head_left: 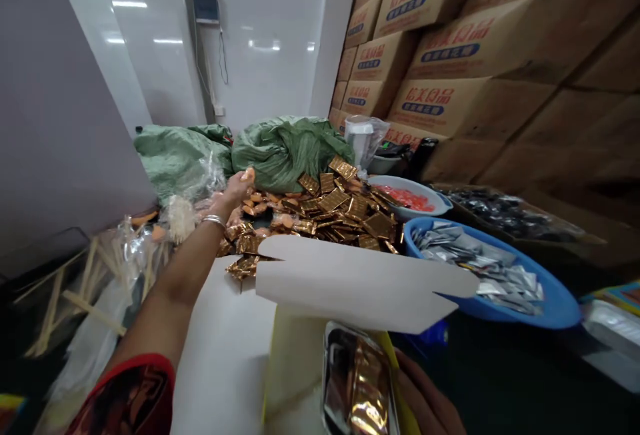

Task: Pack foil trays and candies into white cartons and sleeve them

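My left hand (pixel 236 192) is stretched out over a heap at the back of the work surface, its fingers closed on a small orange piece (pixel 249 173) whose kind I cannot make out. More orange pieces (pixel 255 205) lie beneath it, beside a pile of shiny gold packets (pixel 333 202). At the bottom, my right hand (pixel 425 398) grips the side of an open yellow box (pixel 295 362) with a raised white flap (pixel 350 282). Inside the box sits a silvery tray (pixel 333 368) with a gold packet (pixel 370 388) in it. My right fingertips are partly hidden.
On the right stand a blue basin (pixel 560 302) of silver sachets and a pale basin (pixel 440 205) of red packets. Green sacks (pixel 290 148) lie behind the heap. Wooden sticks (pixel 90 268) are at left. Stacked cartons (pixel 450 55) rise at right.
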A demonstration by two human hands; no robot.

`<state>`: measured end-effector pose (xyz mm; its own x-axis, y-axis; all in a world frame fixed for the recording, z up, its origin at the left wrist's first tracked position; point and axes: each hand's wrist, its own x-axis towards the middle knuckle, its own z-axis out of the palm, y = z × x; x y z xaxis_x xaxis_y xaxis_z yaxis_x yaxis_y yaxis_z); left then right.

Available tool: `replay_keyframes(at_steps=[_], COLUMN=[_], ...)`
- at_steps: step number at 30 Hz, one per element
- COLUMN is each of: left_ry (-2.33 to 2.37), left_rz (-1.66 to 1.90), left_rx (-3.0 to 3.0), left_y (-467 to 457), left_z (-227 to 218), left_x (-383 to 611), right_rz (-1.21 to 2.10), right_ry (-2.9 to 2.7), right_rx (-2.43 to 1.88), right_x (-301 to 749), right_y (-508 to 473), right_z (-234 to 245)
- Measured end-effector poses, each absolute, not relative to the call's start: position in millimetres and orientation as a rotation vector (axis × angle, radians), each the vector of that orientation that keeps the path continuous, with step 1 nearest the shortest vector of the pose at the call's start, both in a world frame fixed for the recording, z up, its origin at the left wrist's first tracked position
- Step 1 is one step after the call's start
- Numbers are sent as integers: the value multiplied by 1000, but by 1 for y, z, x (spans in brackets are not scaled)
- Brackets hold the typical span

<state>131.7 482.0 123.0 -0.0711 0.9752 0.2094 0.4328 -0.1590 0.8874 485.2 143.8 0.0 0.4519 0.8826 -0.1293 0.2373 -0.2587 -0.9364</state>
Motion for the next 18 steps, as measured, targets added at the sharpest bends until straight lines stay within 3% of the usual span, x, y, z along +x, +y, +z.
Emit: replay_keyframes(at_steps=[4,9,13,18], left_ry=[1265,1073,1055,946], left_rz=[1342,1370,907,515], left_rx=[1480,1318,1255,1241], left_y=[387,215,139,144], left_z=[155,153,131,102], left_x=[100,60,91,158], right_rz=[926,875,933,889], right_ry=[-1042,-1091,-1208,-1345], right_rx=[-1674,-1553,-1437,-1382], right_x=[484,471,465,467], right_y=[150,153,154,161], right_z=[4,10,10,9])
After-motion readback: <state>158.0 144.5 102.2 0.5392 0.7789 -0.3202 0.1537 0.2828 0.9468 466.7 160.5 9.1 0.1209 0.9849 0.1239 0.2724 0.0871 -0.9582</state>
